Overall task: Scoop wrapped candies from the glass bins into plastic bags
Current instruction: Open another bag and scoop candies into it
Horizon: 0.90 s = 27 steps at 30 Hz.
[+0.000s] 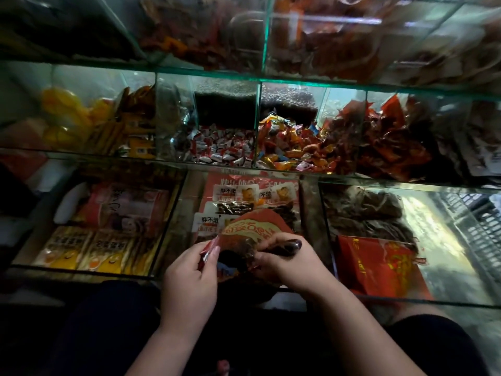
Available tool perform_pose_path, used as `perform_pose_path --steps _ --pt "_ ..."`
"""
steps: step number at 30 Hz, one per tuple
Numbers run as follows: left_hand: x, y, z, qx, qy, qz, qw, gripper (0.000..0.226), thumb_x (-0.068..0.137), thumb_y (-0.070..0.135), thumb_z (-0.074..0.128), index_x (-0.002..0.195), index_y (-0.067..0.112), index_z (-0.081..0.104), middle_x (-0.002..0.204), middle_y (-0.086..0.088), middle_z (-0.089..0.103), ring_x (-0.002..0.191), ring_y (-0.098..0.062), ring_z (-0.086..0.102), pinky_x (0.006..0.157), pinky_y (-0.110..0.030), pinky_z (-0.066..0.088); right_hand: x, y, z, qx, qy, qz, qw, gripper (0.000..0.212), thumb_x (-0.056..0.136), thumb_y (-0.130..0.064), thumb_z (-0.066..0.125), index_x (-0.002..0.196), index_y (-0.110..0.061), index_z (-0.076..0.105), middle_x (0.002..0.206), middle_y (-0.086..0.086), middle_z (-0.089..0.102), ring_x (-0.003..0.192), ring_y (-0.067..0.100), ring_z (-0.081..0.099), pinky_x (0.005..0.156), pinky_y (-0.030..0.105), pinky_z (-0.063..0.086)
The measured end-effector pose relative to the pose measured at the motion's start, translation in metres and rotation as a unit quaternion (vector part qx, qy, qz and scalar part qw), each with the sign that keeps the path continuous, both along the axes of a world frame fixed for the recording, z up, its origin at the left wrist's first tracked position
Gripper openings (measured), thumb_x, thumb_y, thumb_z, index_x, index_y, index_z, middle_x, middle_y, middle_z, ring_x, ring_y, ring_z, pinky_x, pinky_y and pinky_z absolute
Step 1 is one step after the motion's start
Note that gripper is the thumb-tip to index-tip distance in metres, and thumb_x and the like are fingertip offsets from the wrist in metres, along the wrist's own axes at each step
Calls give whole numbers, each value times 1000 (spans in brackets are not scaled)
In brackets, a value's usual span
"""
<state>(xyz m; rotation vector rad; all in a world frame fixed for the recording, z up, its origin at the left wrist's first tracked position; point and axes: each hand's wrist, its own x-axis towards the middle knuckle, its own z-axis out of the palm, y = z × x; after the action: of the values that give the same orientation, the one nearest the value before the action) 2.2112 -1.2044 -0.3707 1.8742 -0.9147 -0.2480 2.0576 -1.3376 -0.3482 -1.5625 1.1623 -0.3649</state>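
1. the red plastic bag (pixel 252 229) is low in front of the person. the left hand (pixel 189 278) and right hand (pixel 287 263) pinch its mouth with curled fingers.
2. the right hand also grips a dark handle (pixel 291 246), probably a scoop's.
3. the wrapped candies (pixel 225 150) lie straight beyond the bag, in a glass bin (pixel 206 162).

Plastic bag (pixel 252 229): red, printed with gold-yellow characters and curling ornament.
Scoop handle (pixel 287 246): glossy, near black.
Centre-bin candies (pixel 219 150): white wrappers with red ends.
Mixed candies (pixel 290 150), next bin right: orange, gold and red foil, odd specks of blue and pink.
Crinkled packets (pixel 385 142), further right: dark red to brown.
Loose pieces (pixel 65 109), far left: yellow.
Stick packets (pixel 132 115): orange.
Labelled packets (pixel 244 194), lower middle: red, white labels, black characters.
Flat packets (pixel 81 251), lower left: yellow-orange, black lettering.
Folded bags (pixel 379 264), lower right: red with gold pattern.
Glass edges (pixel 260 77): green-tinted.
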Motion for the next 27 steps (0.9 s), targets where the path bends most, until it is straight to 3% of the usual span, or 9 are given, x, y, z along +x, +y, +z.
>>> perform_pose_path --steps 5,6,9,14,16,19,22,25,27 --pt "-8 -5 0 -25 16 -15 999 19 97 22 63 112 27 74 100 21 70 98 5 65 82 -25 57 7 7 -10 21 -11 -100 995 15 80 -32 72 82 -17 73 85 7 77 86 29 75 82 55 62" --pt "-11 -8 3 -37 21 -22 999 20 97 20 62 112 27 73 101 21 71 100 5 65 84 -24 57 5 8 -9 12 -3 -91 996 15 84 -31 70 84 -17 73 87 6 77 86 25 75 79 51 63" --pt "-22 -21 20 -81 44 -43 995 21 98 23 62 107 39 72 100 21 72 100 2 66 83 -17 53 -8 2 9 -45 0 -69 997 7 92 -26 68 86 -25 72 82 -7 74 70 -5 70 53 10 54" --pt "-43 -38 43 -205 108 0 973 18 95 32 62 107 43 70 100 19 74 95 -3 70 79 -15 54 -43 -6 54 -214 31 -60 974 4 89 -37 66 88 -39 63 87 -33 65 76 -11 63 50 8 46" --pt "-45 -40 40 -211 128 31 968 22 93 29 62 103 47 70 98 20 73 92 -1 70 76 -12 53 -49 -8 55 -242 19 -56 968 8 89 -36 68 86 -40 64 83 -26 67 71 -6 66 52 6 46" --pt "-44 -37 23 -111 150 28 982 13 97 35 63 97 46 70 97 23 71 92 2 67 80 -25 58 -48 -9 36 -188 34 -62 980 2 90 -38 72 89 -35 72 80 -13 72 75 0 69 66 16 54" --pt "-43 -35 10 -31 144 1 989 11 98 35 61 100 37 71 100 27 69 97 5 64 87 -39 59 -51 -5 5 -117 22 -107 987 22 88 -48 71 92 -28 80 81 -10 78 79 1 72 77 28 59" --pt "-42 -36 12 -7 126 -11 992 11 99 35 60 100 40 69 102 33 66 99 10 61 88 -35 59 -53 -4 -12 -13 -35 -168 985 23 87 -42 70 84 -21 80 80 -1 79 81 16 75 82 43 62" --pt "-40 -37 15 -6 123 -5 992 13 99 35 59 95 45 66 102 37 64 98 14 60 87 -32 58 -51 -6 -15 62 -75 -219 971 12 84 -34 74 82 -24 80 79 3 79 81 22 76 77 38 63"
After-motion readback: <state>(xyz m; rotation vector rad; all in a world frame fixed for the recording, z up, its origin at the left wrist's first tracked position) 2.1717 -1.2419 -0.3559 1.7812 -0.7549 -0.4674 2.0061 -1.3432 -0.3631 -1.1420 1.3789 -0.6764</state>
